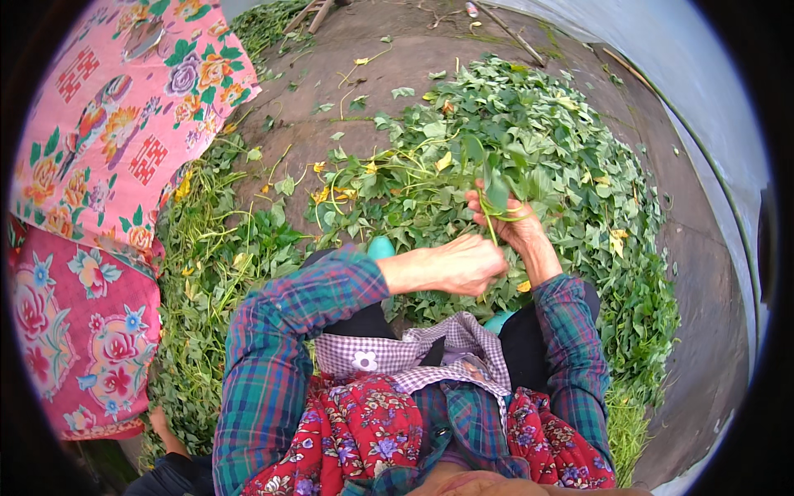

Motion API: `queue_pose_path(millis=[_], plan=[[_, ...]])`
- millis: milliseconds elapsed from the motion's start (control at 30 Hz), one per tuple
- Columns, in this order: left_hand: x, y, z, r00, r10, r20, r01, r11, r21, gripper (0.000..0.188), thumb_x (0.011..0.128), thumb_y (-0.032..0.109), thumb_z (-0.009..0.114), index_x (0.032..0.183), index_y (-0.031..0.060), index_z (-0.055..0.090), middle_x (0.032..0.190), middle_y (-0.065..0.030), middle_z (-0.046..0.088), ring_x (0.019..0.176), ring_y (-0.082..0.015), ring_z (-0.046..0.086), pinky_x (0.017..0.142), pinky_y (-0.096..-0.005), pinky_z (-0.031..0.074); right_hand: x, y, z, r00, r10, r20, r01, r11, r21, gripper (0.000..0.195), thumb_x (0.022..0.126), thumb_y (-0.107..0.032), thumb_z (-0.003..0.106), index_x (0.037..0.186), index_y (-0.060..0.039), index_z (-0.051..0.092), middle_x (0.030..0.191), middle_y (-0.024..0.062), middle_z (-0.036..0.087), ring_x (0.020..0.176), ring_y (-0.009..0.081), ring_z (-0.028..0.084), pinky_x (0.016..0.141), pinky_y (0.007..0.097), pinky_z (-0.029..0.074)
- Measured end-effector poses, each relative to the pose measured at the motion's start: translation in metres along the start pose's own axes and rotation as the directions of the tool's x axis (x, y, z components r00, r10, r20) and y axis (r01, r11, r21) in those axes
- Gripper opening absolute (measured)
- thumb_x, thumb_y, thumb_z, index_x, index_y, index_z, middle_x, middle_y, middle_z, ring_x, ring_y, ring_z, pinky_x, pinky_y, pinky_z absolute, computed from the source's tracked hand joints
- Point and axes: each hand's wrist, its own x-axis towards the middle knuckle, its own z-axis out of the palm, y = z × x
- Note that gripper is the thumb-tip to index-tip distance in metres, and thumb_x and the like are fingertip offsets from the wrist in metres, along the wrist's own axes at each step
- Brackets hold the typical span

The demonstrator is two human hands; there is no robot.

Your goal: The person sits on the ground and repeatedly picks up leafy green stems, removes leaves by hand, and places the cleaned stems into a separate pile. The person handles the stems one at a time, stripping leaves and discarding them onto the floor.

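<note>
My left hand (466,264) is closed in a fist, back up, on the lower end of a green stem (490,228). Just beyond and to the right, my right hand (510,218) holds a small bunch of leafy green vine stems (496,186), its fingers curled round them and its leaves pointing away from me. Both hands are over a big heap of cut green leafy vines (558,136) with some yellow leaves. What lies inside my left fist is hidden.
At the left, pink floral cloth (124,93) and red floral cloth (93,322) border another vine heap (211,248). Another person's hand (160,421) shows at lower left. A stick (512,34) lies on the dark ground ahead; plastic sheeting (707,80) curves along the right.
</note>
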Motion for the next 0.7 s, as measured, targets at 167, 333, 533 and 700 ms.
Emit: queue_pose_path(millis=[167, 333, 533, 700], plan=[[-0.033, -0.006, -0.02, 0.998, -0.04, 0.047, 0.056, 0.904, -0.424, 0.058, 0.077, 0.026, 0.071, 0.13, 0.0119, 0.052, 0.105, -0.0134, 0.067, 0.095, -0.0251, 0.064, 0.085, -0.0381, 0.049, -0.018, -0.022, -0.002, 0.776, -0.624, 0.092, 0.537, 0.577, -0.615, 0.044, 0.084, -0.005, 0.063, 0.126, -0.0066, 0.052, 0.106, 0.0025, 0.061, 0.085, 0.0127, 0.06, 0.077, 0.028, 0.052], [-0.044, -0.075, -0.076, 0.517, -0.674, -0.527, 0.056, 0.641, -0.765, 0.024, 0.087, 0.018, 0.06, 0.1, -0.0015, 0.064, 0.085, -0.0108, 0.067, 0.064, -0.0134, 0.063, 0.045, -0.0249, 0.051, -0.039, -0.012, 0.022, 0.585, -0.702, 0.406, 0.498, -0.085, -0.863, 0.042, 0.078, 0.006, 0.056, 0.11, -0.0195, 0.064, 0.099, 0.0073, 0.067, 0.079, 0.0207, 0.064, 0.07, 0.0294, 0.054], [-0.011, -0.135, -0.04, 0.426, -0.903, 0.051, 0.334, 0.105, -0.937, 0.056, 0.089, 0.049, 0.055, 0.113, -0.0025, 0.053, 0.089, -0.0187, 0.068, 0.048, -0.019, 0.053, 0.049, -0.0316, 0.052, -0.05, 0.039, 0.035, 0.597, -0.32, 0.736, 0.597, -0.437, -0.673, 0.048, 0.059, -0.001, 0.063, 0.103, -0.0198, 0.065, 0.114, 0.0014, 0.063, 0.09, 0.0194, 0.059, 0.068, 0.031, 0.054], [-0.007, -0.137, -0.038, 0.545, -0.82, -0.176, 0.05, 0.242, -0.969, 0.029, 0.095, 0.026, 0.05, 0.109, 0.002, 0.056, 0.071, -0.0067, 0.062, 0.058, -0.0126, 0.055, 0.056, -0.0293, 0.052, -0.048, 0.043, 0.029, 0.779, -0.191, 0.598, 0.528, -0.314, -0.789, 0.03, 0.072, -0.01, 0.067, 0.101, -0.0193, 0.067, 0.119, 0.0044, 0.062, 0.089, 0.0201, 0.06, 0.076, 0.0318, 0.053]])
